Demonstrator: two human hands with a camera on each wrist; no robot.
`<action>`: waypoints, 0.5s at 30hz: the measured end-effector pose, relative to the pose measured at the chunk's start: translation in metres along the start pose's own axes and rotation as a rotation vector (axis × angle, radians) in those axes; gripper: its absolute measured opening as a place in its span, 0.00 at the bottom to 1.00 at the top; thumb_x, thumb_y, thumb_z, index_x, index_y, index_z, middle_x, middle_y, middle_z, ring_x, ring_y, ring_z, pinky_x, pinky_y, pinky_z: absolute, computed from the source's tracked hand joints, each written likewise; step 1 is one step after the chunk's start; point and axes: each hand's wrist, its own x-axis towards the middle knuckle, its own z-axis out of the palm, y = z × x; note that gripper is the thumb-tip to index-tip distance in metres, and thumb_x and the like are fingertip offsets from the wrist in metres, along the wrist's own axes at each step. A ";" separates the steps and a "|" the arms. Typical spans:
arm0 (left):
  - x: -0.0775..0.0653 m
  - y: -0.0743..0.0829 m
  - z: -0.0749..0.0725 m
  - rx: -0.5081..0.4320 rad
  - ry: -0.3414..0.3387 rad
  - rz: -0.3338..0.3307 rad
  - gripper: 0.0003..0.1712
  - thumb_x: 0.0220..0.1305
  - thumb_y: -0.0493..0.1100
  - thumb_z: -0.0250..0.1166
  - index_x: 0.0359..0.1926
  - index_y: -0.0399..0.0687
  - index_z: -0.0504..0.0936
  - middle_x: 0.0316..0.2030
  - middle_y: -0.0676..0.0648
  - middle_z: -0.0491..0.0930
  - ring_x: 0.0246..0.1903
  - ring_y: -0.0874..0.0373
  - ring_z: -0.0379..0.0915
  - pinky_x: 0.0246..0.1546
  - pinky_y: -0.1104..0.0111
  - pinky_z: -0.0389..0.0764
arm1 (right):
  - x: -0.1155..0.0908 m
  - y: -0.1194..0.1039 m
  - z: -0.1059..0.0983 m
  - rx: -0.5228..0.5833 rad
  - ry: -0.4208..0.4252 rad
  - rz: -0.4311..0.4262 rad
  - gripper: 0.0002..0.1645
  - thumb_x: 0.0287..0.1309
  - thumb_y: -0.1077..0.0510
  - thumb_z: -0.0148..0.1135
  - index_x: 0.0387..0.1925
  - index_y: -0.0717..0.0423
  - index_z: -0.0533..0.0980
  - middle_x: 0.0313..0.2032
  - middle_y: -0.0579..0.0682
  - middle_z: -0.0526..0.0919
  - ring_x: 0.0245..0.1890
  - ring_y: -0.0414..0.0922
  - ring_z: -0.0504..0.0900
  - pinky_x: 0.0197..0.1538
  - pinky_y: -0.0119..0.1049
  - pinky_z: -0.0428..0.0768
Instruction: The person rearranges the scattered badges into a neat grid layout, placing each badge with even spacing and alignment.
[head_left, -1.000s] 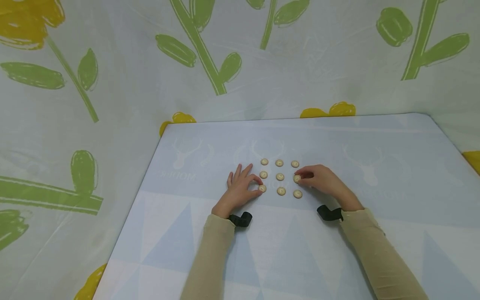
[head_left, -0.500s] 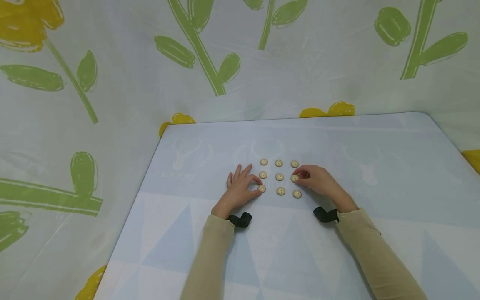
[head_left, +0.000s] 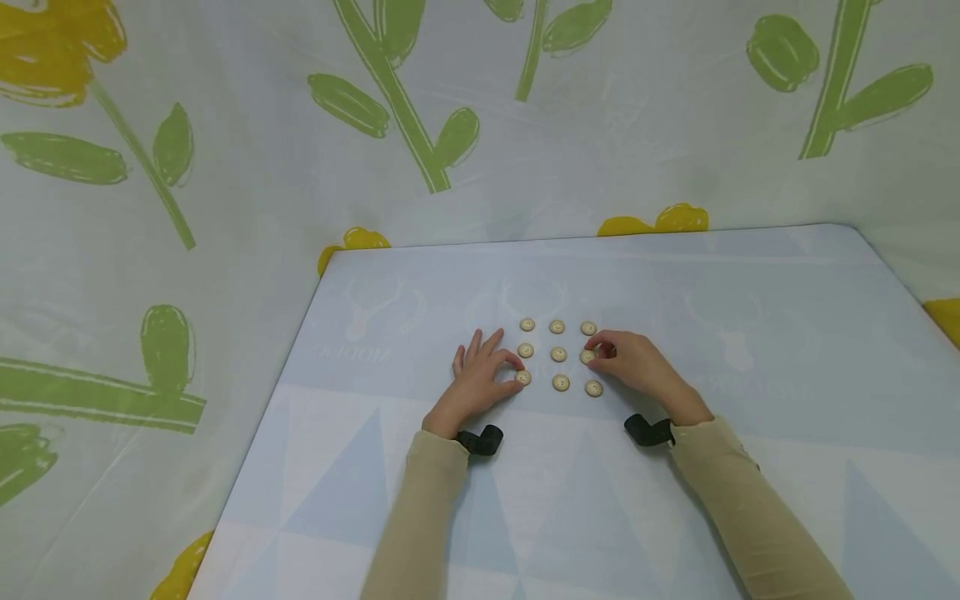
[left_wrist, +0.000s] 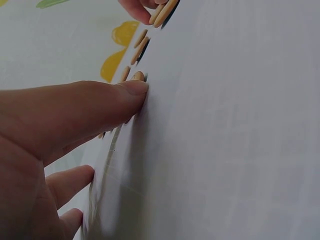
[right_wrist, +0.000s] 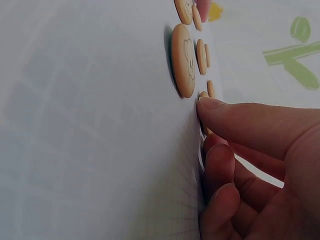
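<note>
Small round wooden discs with faint line drawings lie in three rows of three on the table, seen in the head view. My left hand (head_left: 476, 387) pinches the near-left disc (head_left: 522, 377) between thumb and index finger, its other fingers spread. At the right end of the middle row, my right hand (head_left: 643, 367) grips a disc (head_left: 587, 357) by its edge with thumb and index finger. In the right wrist view the near-right disc (right_wrist: 183, 61) shows an animal-like outline, and the thumb partly hides the gripped disc. The centre disc (head_left: 558, 354) lies between the hands.
The pale blue-and-white patterned table (head_left: 555, 517) carries the discs. Behind and to its left hangs a light cloth (head_left: 247, 108) with green stems and yellow flowers. Each wrist wears a black camera mount, one on the left (head_left: 482, 440) and one on the right (head_left: 648, 431).
My right hand has moved slightly left with its disc, bringing it closer in line with the right-hand column. The left hand stays on its disc.
</note>
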 end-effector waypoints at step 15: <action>0.001 -0.002 0.001 -0.006 0.005 0.013 0.09 0.53 0.52 0.63 0.36 0.62 0.75 0.68 0.48 0.46 0.66 0.47 0.26 0.58 0.47 0.29 | 0.002 0.006 -0.002 0.012 -0.002 0.002 0.12 0.53 0.55 0.60 0.40 0.54 0.76 0.28 0.49 0.74 0.31 0.46 0.69 0.33 0.38 0.66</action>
